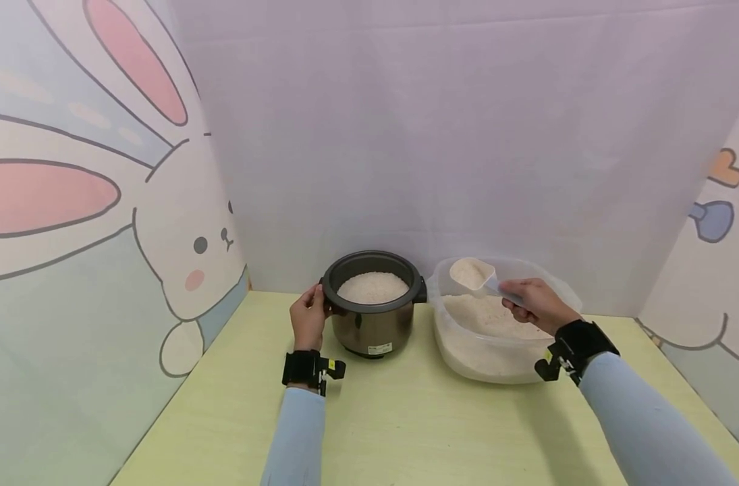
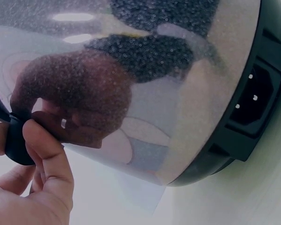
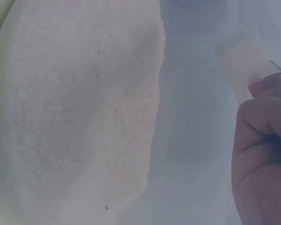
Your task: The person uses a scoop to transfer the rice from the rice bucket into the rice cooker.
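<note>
My left hand (image 1: 309, 318) pinches the black side handle (image 2: 19, 140) of a dark rice cooker (image 1: 372, 331). White rice (image 1: 373, 288) lies inside its open pot. On the right, my right hand (image 1: 540, 304) grips the handle of a scoop (image 1: 474, 273), which is filled with rice and held above a translucent plastic tub (image 1: 487, 368). Loose rice (image 3: 79, 112) fills part of that tub, banked to one side in the right wrist view. There the fingers of the right hand (image 3: 267, 140) are curled, and the scoop (image 3: 243, 56) shows only in part.
Both containers stand side by side on a pale yellow-green table (image 1: 399, 432), close to a plain cloth backdrop (image 1: 418, 148). A power socket (image 2: 255, 96) shows low on the cooker's side. A rabbit-printed panel (image 1: 181, 236) borders the left.
</note>
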A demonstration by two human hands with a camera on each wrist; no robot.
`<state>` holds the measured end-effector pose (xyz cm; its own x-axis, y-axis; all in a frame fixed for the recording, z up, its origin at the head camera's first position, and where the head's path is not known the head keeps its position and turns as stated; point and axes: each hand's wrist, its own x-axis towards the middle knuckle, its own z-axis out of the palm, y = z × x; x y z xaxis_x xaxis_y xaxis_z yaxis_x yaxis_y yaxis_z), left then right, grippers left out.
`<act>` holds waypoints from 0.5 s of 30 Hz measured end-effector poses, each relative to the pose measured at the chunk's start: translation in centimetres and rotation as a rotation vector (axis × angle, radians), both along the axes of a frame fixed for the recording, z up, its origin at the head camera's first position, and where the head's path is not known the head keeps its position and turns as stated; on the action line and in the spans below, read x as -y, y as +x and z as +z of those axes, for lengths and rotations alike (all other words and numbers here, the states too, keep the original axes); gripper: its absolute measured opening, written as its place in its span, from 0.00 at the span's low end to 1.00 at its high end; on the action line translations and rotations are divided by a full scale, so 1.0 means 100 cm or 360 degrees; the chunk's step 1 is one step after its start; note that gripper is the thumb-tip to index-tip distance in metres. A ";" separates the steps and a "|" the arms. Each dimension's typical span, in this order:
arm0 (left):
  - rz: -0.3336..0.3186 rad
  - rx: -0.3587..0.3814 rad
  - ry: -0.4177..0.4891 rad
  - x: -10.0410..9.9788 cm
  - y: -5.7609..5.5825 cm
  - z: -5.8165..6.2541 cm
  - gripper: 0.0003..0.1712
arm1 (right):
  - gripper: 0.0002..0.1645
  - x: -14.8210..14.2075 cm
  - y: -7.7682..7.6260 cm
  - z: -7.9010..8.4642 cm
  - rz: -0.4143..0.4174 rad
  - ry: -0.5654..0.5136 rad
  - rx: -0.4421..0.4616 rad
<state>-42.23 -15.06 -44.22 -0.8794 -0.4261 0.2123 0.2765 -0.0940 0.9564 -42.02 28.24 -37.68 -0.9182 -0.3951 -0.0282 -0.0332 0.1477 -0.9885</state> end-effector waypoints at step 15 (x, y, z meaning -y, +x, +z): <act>-0.0006 0.0000 0.0020 -0.001 0.002 0.000 0.20 | 0.23 0.041 0.016 0.049 -0.0148 -0.0351 0.0167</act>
